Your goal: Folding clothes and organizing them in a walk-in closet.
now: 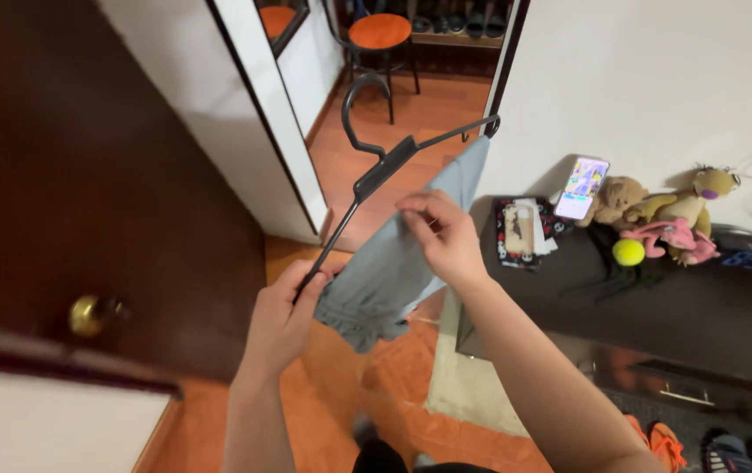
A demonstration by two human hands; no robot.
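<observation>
Grey-blue garment [391, 263], ruffled at its lower hem, hangs over one black plastic hanger [398, 162] held tilted at frame centre. Left hand [285, 317] is closed around the hanger's lower arm end, fingers wrapped, the cloth just at 3 o'clock of it. Right hand [444, 235] pinches the upper fold of the garment between thumb and fingers; the cloth falls away from it toward 7 o'clock. The garment's far edge hides part of the hanger's bar. Feet at 6 o'clock are blurred and cut off by the frame.

Count, 3 o'clock side: one dark low table [700, 307], on it one phone [582, 187] with lit screen propped against the wall, three plush toys [665, 215] (exact shapes hard to separate), one yellow-green ball [628, 252], a small stack of printed items [523, 230].

9 o'clock: dark brown door [87, 175], one brass knob [88, 315].

12 o'clock, farthest: one stool [380, 33] with orange seat; shoes behind it, indistinct.
</observation>
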